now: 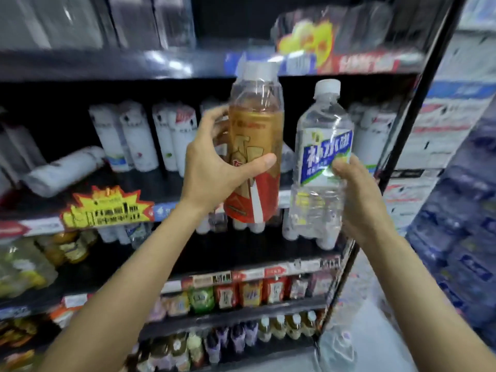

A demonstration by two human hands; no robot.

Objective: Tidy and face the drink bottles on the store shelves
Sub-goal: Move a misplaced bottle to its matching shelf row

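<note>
1. Amber tea fills most of the tea bottle [255, 146], which the left hand [214, 170] holds upright in front of the shelves, thumb across the red-and-gold label and fingers curled round the back. It has a white cap, and the liquid stops just short of the neck.

2. Beside it, near but apart, the right hand [357, 200] grips the water bottle [319, 162] low on its body, fingers wrapped round the far side. This one is clear plastic with a blue-and-white label and a white cap; its contents look colourless and fill it nearly to the top.

3. Both bottles are in the air, level with the middle shelf [171, 181], not yet set down.

4. To do this step well, I would place each bottle with its own kind, stand it flat on its base, and turn it until the label faces outward at the shelf edge.

5. On that shelf a row of white bottles [139, 135] stands upright at the back, and one fallen bottle [64, 170] lies on its side at the left; it needs righting. Blur hides their labels.

6. Lower shelves hold rows of smaller drinks [252, 294], too blurred to name.
</note>
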